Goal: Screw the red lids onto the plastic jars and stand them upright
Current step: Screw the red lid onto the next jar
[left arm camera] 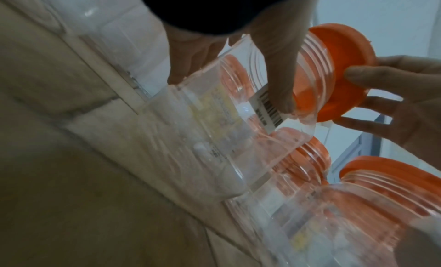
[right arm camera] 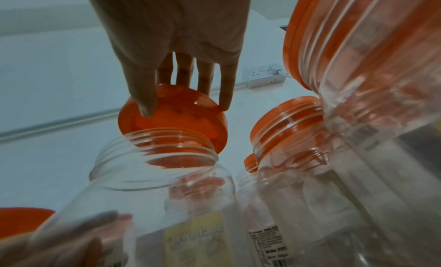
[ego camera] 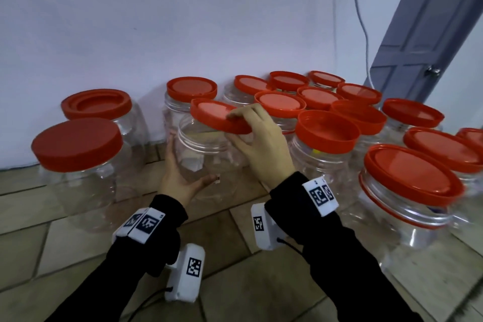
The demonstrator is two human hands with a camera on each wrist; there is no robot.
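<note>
A clear plastic jar (ego camera: 201, 154) stands open-mouthed on the floor at the centre. My left hand (ego camera: 180, 178) grips its body, thumb in front and fingers round the far left side. My right hand (ego camera: 258, 144) pinches a red lid (ego camera: 217, 115) by its right rim and holds it tilted over the jar's mouth, its left edge raised. In the right wrist view the lid (right arm camera: 174, 118) hangs just behind the threaded jar neck (right arm camera: 155, 158). In the left wrist view my thumb (left arm camera: 279, 71) lies across the jar wall (left arm camera: 214, 120) by a barcode label, with the lid (left arm camera: 343, 71) beyond.
Two lidded jars (ego camera: 78, 165) stand to the left, and several jars (ego camera: 407, 185) with red lids laid on top crowd the right and back against the white wall (ego camera: 183, 21). A tiled floor (ego camera: 261, 282) lies in front; a grey door (ego camera: 431, 21) at the far right.
</note>
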